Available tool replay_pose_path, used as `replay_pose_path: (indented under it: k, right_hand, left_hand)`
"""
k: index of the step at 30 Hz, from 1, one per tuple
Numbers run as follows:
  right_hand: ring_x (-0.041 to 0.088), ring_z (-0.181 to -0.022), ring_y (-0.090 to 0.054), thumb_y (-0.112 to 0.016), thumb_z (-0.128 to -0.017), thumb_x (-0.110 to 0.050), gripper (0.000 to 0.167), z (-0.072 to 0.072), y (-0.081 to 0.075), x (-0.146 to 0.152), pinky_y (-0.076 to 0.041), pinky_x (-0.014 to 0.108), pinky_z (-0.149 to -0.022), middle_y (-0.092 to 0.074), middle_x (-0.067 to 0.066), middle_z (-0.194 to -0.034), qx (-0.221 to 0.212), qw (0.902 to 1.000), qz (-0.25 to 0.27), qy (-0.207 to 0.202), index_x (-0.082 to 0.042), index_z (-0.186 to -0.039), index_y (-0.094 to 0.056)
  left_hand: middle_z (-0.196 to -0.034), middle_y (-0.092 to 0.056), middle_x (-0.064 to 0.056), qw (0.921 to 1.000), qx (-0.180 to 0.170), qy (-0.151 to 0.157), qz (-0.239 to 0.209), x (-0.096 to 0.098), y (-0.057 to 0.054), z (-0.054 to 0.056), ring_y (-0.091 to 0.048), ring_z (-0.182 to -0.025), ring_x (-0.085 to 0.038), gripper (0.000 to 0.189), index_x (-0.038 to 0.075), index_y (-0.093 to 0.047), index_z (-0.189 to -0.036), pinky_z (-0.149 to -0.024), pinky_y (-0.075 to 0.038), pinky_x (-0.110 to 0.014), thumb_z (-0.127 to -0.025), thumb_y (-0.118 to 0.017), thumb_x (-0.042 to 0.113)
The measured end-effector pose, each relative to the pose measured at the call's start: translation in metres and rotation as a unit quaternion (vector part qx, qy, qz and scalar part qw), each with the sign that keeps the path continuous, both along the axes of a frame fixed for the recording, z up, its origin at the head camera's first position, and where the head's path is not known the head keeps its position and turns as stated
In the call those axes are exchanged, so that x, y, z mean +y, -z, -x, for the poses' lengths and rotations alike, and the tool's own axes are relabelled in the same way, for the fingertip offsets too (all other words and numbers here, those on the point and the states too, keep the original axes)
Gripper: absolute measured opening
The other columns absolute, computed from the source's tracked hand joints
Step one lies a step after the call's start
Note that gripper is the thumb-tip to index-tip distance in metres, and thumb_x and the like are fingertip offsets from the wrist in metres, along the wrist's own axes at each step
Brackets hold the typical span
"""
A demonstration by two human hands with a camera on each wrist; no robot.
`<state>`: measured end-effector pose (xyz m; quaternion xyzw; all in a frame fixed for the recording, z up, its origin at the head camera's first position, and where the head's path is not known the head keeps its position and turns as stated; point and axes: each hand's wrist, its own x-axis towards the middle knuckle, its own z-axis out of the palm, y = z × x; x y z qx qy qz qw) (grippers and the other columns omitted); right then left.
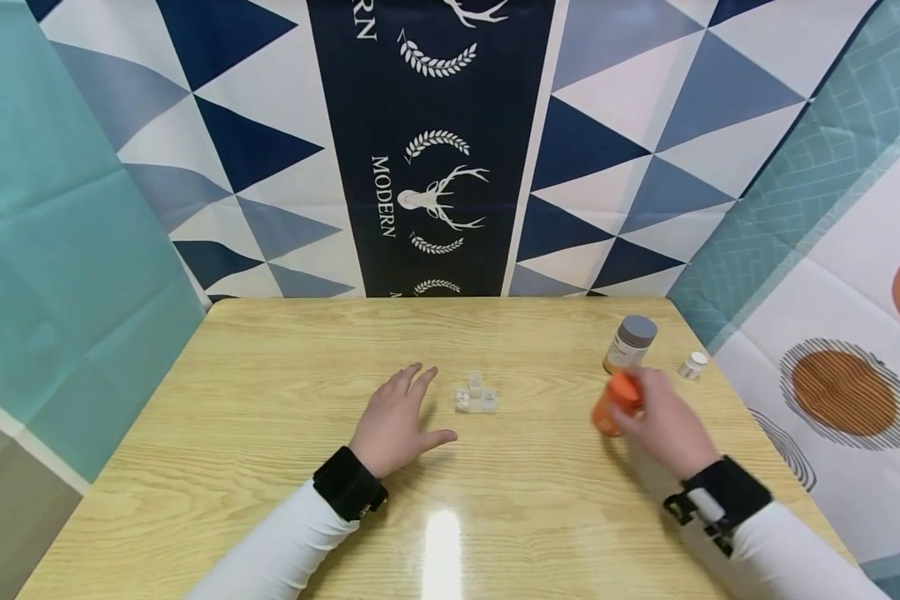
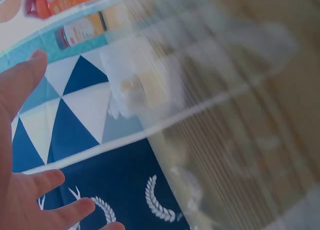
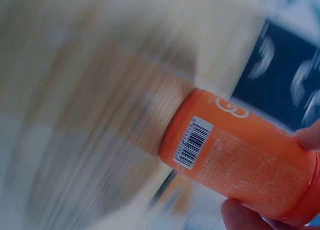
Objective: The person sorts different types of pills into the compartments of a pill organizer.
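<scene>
My right hand (image 1: 671, 429) grips an orange bottle (image 1: 606, 418) near its orange cap, on the right side of the table. In the right wrist view, the bottle's barcode side (image 3: 240, 165) shows, with fingertips at its capped end; whether its base touches the table is hard to tell. My left hand (image 1: 393, 425) is held over the table with fingers spread and nothing in them. Just right of that hand lies a small clear plastic case (image 1: 477, 402) with several compartments and a raised lid; its contents are too small to make out.
Behind the orange bottle stands a grey-lidded bottle (image 1: 630, 343) with a pale label. A small white-capped bottle (image 1: 693, 366) is farther right, near the edge of the wooden table (image 1: 232, 467). Patterned cloth (image 1: 435, 150) hangs along the back and sides.
</scene>
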<state>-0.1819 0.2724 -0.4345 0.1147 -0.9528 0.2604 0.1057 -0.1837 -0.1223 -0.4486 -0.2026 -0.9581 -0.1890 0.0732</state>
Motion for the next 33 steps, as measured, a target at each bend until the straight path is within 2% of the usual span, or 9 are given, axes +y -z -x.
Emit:
replay_pose_path:
  k: [3, 5, 9, 12, 17, 21, 25, 29, 33]
  right_hand:
    - [0.022, -0.089, -0.062, -0.077, -0.084, -0.013, 0.050, -0.014, 0.000, -0.051, -0.054, 0.037, -0.072, -0.056, 0.011, -0.108, 0.013, 0.9982, -0.005, -0.059, 0.001, -0.125, -0.052]
    - [0.019, -0.090, -0.062, -0.079, -0.083, -0.015, 0.053, -0.018, 0.001, -0.082, -0.056, 0.036, -0.075, -0.058, 0.008, -0.108, 0.025, 0.9952, -0.014, -0.094, -0.001, -0.126, -0.053]
    - [0.016, -0.092, -0.061, -0.081, -0.083, -0.020, 0.050, -0.015, -0.001, -0.132, -0.056, 0.035, -0.079, -0.057, 0.008, -0.113, 0.035, 0.9886, -0.022, -0.145, -0.004, -0.123, -0.055]
    - [0.015, -0.091, -0.060, -0.080, -0.085, -0.023, 0.045, -0.010, -0.001, -0.155, -0.055, 0.034, -0.080, -0.055, 0.009, -0.116, 0.038, 0.9855, -0.019, -0.164, -0.007, -0.119, -0.054]
    - [0.014, -0.083, -0.056, -0.079, -0.087, -0.026, 0.040, -0.003, -0.001, -0.172, -0.052, 0.031, -0.074, -0.054, 0.007, -0.112, 0.058, 0.9834, -0.005, -0.172, -0.009, -0.111, -0.052]
    - [0.014, -0.077, -0.053, -0.079, -0.086, -0.026, 0.038, -0.003, -0.001, -0.174, -0.049, 0.029, -0.069, -0.052, 0.006, -0.107, 0.070, 0.9818, 0.000, -0.176, -0.008, -0.106, -0.051]
    - [0.012, -0.075, -0.050, -0.077, -0.088, -0.026, 0.037, -0.003, -0.002, -0.173, -0.046, 0.026, -0.066, -0.050, 0.004, -0.104, 0.061, 0.9821, 0.001, -0.178, -0.009, -0.107, -0.050]
    - [0.011, -0.073, -0.050, -0.074, -0.090, -0.030, 0.035, -0.002, -0.008, -0.172, -0.045, 0.025, -0.064, -0.050, 0.001, -0.101, 0.023, 0.9852, -0.001, -0.170, -0.010, -0.109, -0.052]
    - [0.010, -0.073, -0.052, -0.073, -0.089, -0.040, 0.043, 0.000, -0.017, -0.174, -0.046, 0.026, -0.062, -0.053, -0.001, -0.099, 0.000, 0.9893, -0.027, -0.144, -0.011, -0.115, -0.055]
  left_hand:
    - [-0.154, -0.037, -0.015, 0.9997, -0.009, 0.016, -0.016, 0.010, -0.002, -0.002, -0.040, -0.139, -0.034, 0.101, 0.014, -0.036, -0.154, -0.109, -0.036, -0.050, -0.076, -0.076, 0.064]
    - [-0.154, -0.038, -0.015, 0.9989, -0.020, 0.028, -0.031, 0.019, -0.002, -0.003, -0.042, -0.137, -0.033, 0.101, 0.013, -0.036, -0.153, -0.107, -0.039, -0.048, -0.075, -0.079, 0.060]
    - [-0.153, -0.040, -0.011, 0.9939, -0.060, 0.056, -0.074, 0.035, -0.002, -0.005, -0.046, -0.135, -0.028, 0.099, 0.013, -0.036, -0.153, -0.105, -0.043, -0.043, -0.076, -0.082, 0.054]
    - [-0.151, -0.044, -0.007, 0.9851, -0.098, 0.076, -0.120, 0.044, -0.002, -0.004, -0.049, -0.132, -0.020, 0.092, 0.011, -0.035, -0.153, -0.105, -0.043, -0.039, -0.080, -0.082, 0.044]
    - [-0.141, -0.055, -0.004, 0.9708, -0.135, 0.075, -0.183, 0.049, -0.001, 0.003, -0.056, -0.119, -0.010, 0.076, 0.010, -0.037, -0.150, -0.098, -0.047, -0.032, -0.086, -0.076, 0.021]
    - [-0.133, -0.059, -0.004, 0.9649, -0.151, 0.068, -0.204, 0.046, -0.001, 0.006, -0.059, -0.114, -0.011, 0.063, 0.009, -0.043, -0.144, -0.093, -0.050, -0.030, -0.088, -0.072, 0.010]
    - [-0.127, -0.061, -0.003, 0.9578, -0.169, 0.066, -0.223, 0.045, -0.002, 0.007, -0.061, -0.108, -0.013, 0.054, 0.010, -0.049, -0.136, -0.089, -0.052, -0.030, -0.087, -0.072, 0.008]
    - [-0.123, -0.062, -0.002, 0.9519, -0.185, 0.064, -0.236, 0.045, -0.003, 0.008, -0.061, -0.101, -0.014, 0.049, 0.012, -0.051, -0.130, -0.084, -0.052, -0.030, -0.087, -0.073, 0.009]
    - [-0.121, -0.061, -0.002, 0.9493, -0.198, 0.064, -0.236, 0.044, -0.002, 0.010, -0.059, -0.099, -0.013, 0.046, 0.014, -0.050, -0.127, -0.085, -0.052, -0.030, -0.088, -0.074, 0.012]
